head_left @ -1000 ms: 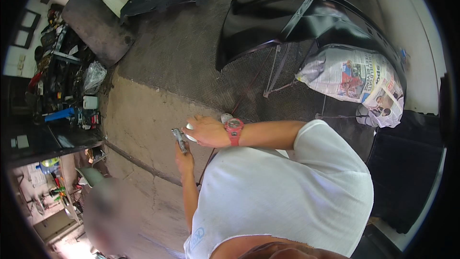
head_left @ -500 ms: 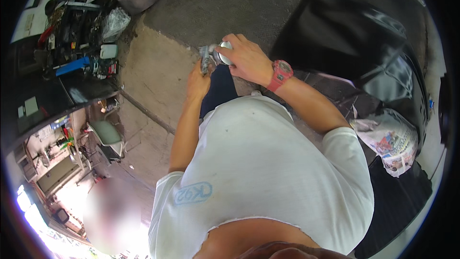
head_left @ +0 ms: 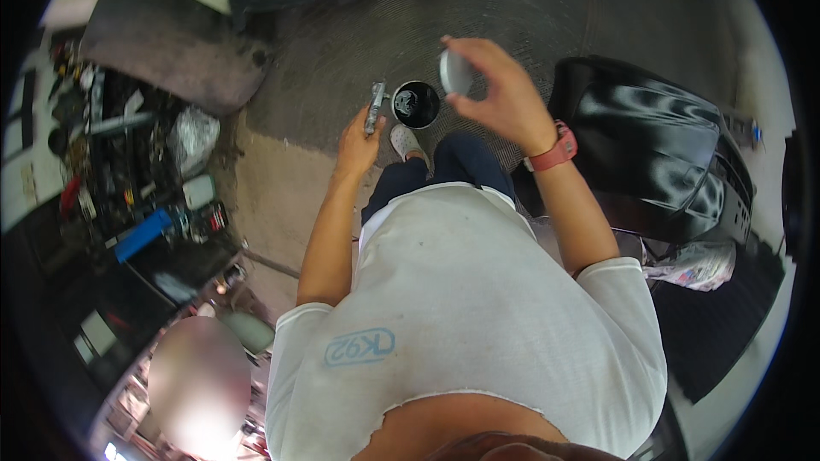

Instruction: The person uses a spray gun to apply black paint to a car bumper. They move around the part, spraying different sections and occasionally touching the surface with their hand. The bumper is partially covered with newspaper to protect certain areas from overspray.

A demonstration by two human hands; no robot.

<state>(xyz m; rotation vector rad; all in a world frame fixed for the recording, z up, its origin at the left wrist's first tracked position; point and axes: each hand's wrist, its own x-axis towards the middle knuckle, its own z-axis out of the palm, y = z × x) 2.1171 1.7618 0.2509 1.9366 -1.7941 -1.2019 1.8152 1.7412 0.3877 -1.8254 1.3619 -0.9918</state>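
Note:
My left hand (head_left: pixel 360 143) is wrapped round a metallic spray gun (head_left: pixel 376 107). Attached at the gun's right side is a round cup (head_left: pixel 436 106), its top uncovered and its inside dark with a pale glint of reflection. My right hand (head_left: pixel 506 94), with a red watch at the wrist, pinches a round whitish lid (head_left: pixel 456 73) by its edge between thumb and fingers. The lid is tilted up, apart from the cup, to its upper right. Beneath the gun and cup one of my light clogs (head_left: pixel 405 142) shows on the floor.
Close to my right arm stands a large glossy black panel (head_left: pixel 636 132), with a plastic bag (head_left: pixel 696 265) beside its near end. A curved dark panel (head_left: pixel 175 41) lies far left, above cluttered tools and a blue object (head_left: pixel 143 236). A blurred person (head_left: pixel 201 384) is lower left.
My right hand has lifted the lid off the cup and moved right, exposing the cup's dark inside. The view has shifted, bringing more floor ahead into sight. My left hand keeps the gun.

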